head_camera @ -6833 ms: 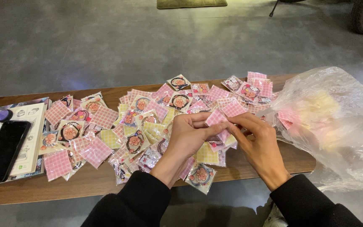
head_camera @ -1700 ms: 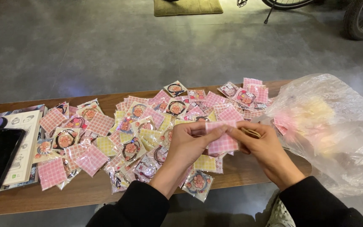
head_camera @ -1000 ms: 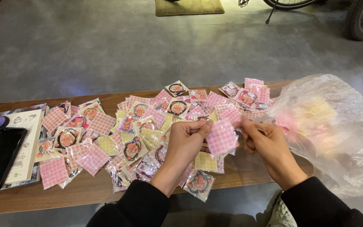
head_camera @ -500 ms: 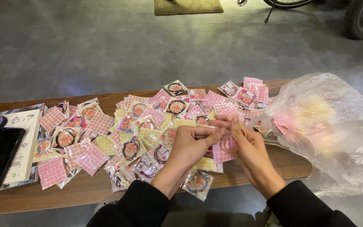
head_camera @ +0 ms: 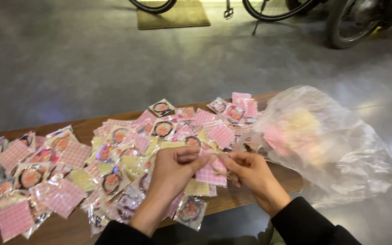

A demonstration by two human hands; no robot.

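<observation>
A small packet (head_camera: 211,173) of glossy clear plastic over pink checked paper is pinched between the left hand (head_camera: 172,169) and the right hand (head_camera: 249,171). Beneath them, smooth brown wood is seen on the table (head_camera: 64,229). Right of the right hand, thin crinkled translucent plastic forms the bag (head_camera: 336,149). Beyond, the floor (head_camera: 91,59) looks matt grey concrete.

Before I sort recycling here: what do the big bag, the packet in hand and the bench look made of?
Bag: thin clear plastic film, crinkled and glossy. Packet: likely a clear plastic sleeve over a pink checked card; glints suggest film. Bench: seems wood, brown with a matt grain.
</observation>
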